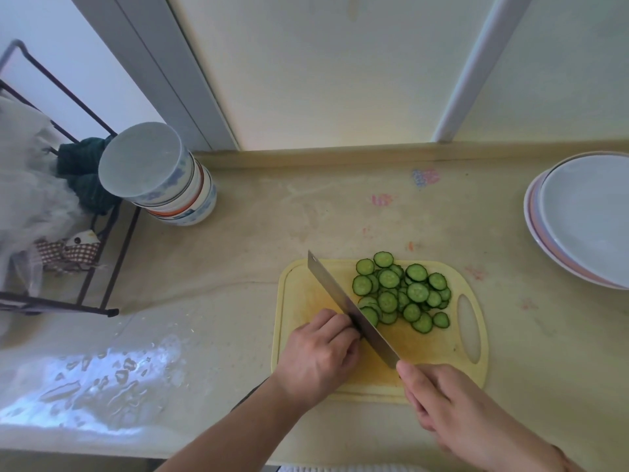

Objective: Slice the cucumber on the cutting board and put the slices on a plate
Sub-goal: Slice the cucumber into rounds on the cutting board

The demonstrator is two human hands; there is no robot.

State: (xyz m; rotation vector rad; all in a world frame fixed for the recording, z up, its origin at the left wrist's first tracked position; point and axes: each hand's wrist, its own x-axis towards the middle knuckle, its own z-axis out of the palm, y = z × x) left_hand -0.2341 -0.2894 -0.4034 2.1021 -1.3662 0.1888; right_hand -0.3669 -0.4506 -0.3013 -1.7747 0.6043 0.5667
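Desk (238,253) bearing everything, pale and stained. Yellow board (381,379) at centre, taken as landmark. Stacked plates (578,216) well off the board's far right corner, bare of any slices. Bowls (160,175) stacked upside down well to the board's far left, by a dark rack (85,267).

On the board's far right half: slices (401,291) heaped in a loose overlapping pile, many rounds. Knife (347,308) lying diagonally across the board, blade edge down just left of the pile.

Right hand (452,407) at the board's near edge, grip wrapped round the knife handle. Left hand (323,352) on the board's near left part, knuckles against the blade's flat, fingers curled down over what seems the last stub of cucumber; stub itself hidden, so clamped or merely pressing cannot be told.

Slicing judged nearly finished: perhaps a few cuts left. Plating not yet begun; whole pile to be moved to a plate.
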